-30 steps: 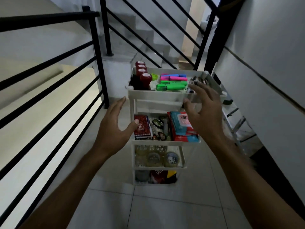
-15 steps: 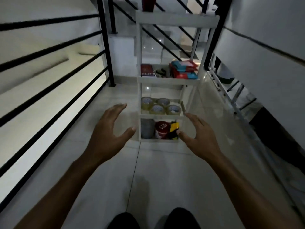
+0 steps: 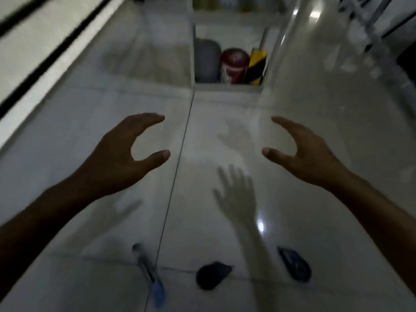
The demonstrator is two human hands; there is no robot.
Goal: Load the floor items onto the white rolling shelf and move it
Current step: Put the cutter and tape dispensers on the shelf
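Note:
My left hand [image 3: 121, 158] and my right hand [image 3: 304, 152] hover over the tiled floor, both empty, fingers spread and curved. Three small things lie on the floor near the bottom edge: a pen with a blue end [image 3: 149, 275], a dark rounded object [image 3: 212, 275] and a dark flat object [image 3: 295, 263]. The white rolling shelf [image 3: 227, 87] stands ahead at the top; only its lowest tiers show. Its bottom tier holds a grey item [image 3: 207, 61], a red container [image 3: 235, 64] and a yellow-and-black roll [image 3: 256, 66]. The picture is blurred.
A black railing [image 3: 33, 70] runs along the left side over a pale ledge. Metal bars of a frame [image 3: 369, 25] lean by the wall at the upper right. Shadows of my hands fall on the glossy tiles between my arms.
The view has dropped from the whole shelf to the floor in front of it. My hands came away from the shelf and sank lower. The three floor items have come into view.

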